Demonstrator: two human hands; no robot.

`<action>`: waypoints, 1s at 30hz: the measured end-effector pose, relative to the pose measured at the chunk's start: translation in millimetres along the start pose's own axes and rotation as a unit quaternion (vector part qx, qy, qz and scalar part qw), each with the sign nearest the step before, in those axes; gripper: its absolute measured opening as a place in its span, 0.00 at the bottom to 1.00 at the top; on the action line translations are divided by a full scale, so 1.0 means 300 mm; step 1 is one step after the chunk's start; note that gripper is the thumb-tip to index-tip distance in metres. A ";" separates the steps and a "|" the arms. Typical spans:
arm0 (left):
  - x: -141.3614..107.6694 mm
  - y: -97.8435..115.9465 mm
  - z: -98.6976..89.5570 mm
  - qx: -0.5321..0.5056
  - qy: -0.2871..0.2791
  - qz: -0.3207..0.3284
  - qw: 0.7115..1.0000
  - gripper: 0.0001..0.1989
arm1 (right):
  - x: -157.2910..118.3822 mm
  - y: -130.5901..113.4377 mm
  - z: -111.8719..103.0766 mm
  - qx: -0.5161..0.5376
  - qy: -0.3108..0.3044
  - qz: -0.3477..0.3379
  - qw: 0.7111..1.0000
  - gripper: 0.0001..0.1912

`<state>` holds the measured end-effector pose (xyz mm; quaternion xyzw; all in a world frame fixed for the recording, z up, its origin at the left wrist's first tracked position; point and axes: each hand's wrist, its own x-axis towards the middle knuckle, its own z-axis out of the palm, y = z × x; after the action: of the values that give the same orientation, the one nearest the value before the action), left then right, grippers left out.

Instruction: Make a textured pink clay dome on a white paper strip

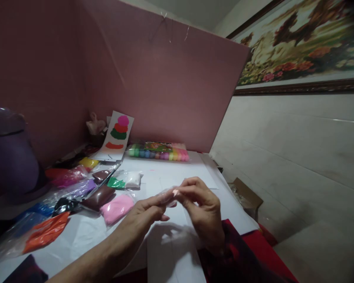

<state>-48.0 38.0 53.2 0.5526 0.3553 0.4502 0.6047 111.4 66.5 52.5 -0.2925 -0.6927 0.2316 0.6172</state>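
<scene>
Small pale pink piece (pixel 176 192) is up over the white tabletop (pixel 171 173), between the narrowly pinched thumb and fingers of the right hand (pixel 205 206). Left hand (pixel 149 207): fingers extended against thin clear plastic film (pixel 166 195); cannot tell whether gripped. Piece taken up, not set down; amount left unreadable. White card with coloured blobs (pixel 117 135) leans behind; pink-filled clear packet (pixel 118 207) lies near.
</scene>
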 end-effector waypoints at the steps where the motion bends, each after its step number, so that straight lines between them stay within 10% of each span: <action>1: 0.000 0.002 -0.001 0.006 -0.006 -0.003 1.000 0.22 | 0.001 0.003 -0.001 0.017 0.022 0.014 1.000 0.04; 13: -0.007 -0.024 -0.008 0.169 0.010 0.141 0.975 0.19 | -0.020 -0.016 -0.010 -0.024 0.076 -0.031 0.996 0.04; 18: 0.002 -0.049 -0.024 0.277 0.035 0.214 0.936 0.19 | -0.023 -0.024 -0.003 -0.047 -0.044 -0.089 0.994 0.08; 22: 0.008 -0.052 -0.033 0.324 0.043 0.222 0.919 0.22 | -0.026 -0.028 -0.007 -0.048 0.046 -0.093 0.993 0.09; 27: 0.006 -0.048 -0.028 0.329 0.044 0.220 0.917 0.21 | -0.042 -0.019 -0.003 -0.063 -0.067 -0.123 0.988 0.12; 30: 0.011 -0.057 -0.030 0.327 0.037 0.223 0.918 0.21 | -0.039 -0.015 0.000 -0.057 0.025 -0.092 0.994 0.09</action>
<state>-52.5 44.6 35.2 0.7672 0.3724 0.4524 0.2609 111.7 55.2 47.1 -0.2681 -0.7131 0.1268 0.6352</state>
